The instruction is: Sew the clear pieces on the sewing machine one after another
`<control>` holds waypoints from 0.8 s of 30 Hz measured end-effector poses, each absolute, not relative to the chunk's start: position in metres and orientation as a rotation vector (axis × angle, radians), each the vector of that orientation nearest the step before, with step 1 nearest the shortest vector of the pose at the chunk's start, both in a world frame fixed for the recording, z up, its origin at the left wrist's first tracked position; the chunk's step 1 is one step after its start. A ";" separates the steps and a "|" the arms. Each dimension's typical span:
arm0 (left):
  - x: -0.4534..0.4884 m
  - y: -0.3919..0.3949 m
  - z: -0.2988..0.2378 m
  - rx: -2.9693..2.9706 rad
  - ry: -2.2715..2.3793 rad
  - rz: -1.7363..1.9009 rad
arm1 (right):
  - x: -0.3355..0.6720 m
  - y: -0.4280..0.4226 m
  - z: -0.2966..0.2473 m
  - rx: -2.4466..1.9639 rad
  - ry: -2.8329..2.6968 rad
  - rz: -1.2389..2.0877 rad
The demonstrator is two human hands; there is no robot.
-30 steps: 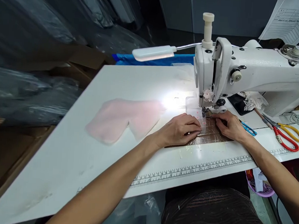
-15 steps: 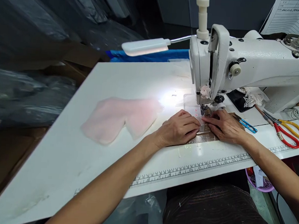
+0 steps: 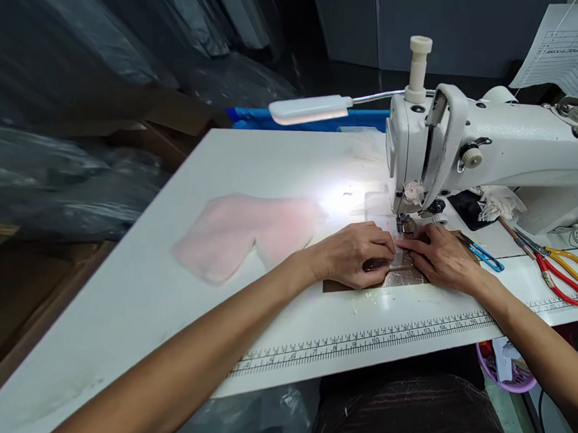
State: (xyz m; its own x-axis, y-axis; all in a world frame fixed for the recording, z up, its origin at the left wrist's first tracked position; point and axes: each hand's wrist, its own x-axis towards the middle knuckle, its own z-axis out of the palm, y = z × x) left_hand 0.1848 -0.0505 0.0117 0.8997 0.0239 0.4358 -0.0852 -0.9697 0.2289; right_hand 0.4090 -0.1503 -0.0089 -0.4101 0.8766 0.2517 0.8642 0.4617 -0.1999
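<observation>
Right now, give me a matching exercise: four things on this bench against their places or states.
Things:
1. pink fabric
2. scissors
3. lamp
4. left hand

Places or states:
A. at the far right, with red and yellow handles
B. pressing on the brown sheet
C. lying flat on the table, at the left
D. raised on a bendy neck, lit

Pairs: 1-C, 2-A, 3-D, 4-B

Sewing workshop: industrial sewing machine (image 3: 493, 150)
</observation>
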 end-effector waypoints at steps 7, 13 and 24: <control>0.183 -0.050 0.002 2.802 0.009 0.716 | 0.406 -0.147 -0.009 -1.533 -2.381 0.030; 0.183 -0.053 0.001 2.950 0.117 0.604 | 0.405 -0.147 -0.008 -1.596 -2.388 0.052; 0.183 -0.056 0.004 3.055 0.236 0.510 | 0.407 -0.154 -0.008 -1.523 -2.356 0.083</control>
